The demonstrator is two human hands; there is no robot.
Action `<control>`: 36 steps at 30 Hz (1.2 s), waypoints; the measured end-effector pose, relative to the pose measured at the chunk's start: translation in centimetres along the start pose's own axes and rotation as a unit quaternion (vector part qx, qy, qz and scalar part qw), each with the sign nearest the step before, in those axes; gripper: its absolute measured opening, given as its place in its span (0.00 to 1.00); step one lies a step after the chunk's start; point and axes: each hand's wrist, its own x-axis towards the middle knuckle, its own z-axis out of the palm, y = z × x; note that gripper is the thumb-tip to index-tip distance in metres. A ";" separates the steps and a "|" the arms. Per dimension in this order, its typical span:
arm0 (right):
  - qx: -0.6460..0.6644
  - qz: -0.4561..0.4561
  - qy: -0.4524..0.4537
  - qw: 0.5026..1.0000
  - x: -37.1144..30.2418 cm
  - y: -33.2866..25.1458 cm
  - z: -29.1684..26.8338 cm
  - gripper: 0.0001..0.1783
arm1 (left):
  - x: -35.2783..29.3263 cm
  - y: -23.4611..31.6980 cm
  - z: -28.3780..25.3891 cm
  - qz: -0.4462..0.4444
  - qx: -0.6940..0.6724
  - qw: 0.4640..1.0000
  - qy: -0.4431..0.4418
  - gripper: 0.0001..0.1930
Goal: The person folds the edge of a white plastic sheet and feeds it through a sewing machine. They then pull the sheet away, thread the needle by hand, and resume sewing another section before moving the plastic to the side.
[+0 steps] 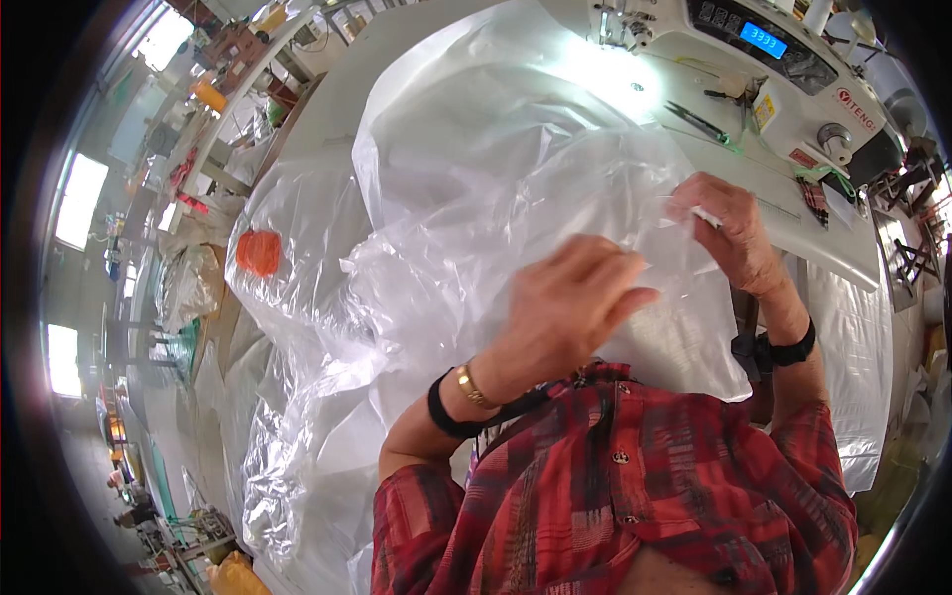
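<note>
A large translucent plastic sheet [446, 213] lies crumpled across the white sewing table and hangs over its left side. My right hand [732, 230] pinches the sheet's right edge between thumb and curled fingers. To the left of it and nearer my body, my left hand [570, 302] hovers over the sheet, slightly blurred. Its thumb stands apart from the fingers, and I see nothing held in it. At the far right stands a white sewing machine [803, 99] with a lit display, and its lamp glares on the sheet's far end.
Black-handled thread snips [697, 121] lie on the table [783, 188] beside the machine. An orange patch [259, 253] shows at the sheet's left side. More white plastic [848, 367] hangs below the table's right edge. A cluttered rack [233, 149] stands at the left.
</note>
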 end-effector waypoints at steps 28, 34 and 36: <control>-0.029 0.051 0.007 0.998 1.0 1.9 5.0 0.34 | -11.7 -3.1 -13.6 -0.325 0.285 0.883 0.182 0.11; 0.003 0.026 0.045 0.999 1.2 2.2 7.0 0.06 | -4.8 -4.5 -17.0 -0.249 0.284 0.911 0.165 0.07; 0.115 0.148 -0.010 0.982 0.8 1.7 5.9 0.04 | -2.9 -5.8 -17.4 -0.253 0.252 0.917 0.177 0.07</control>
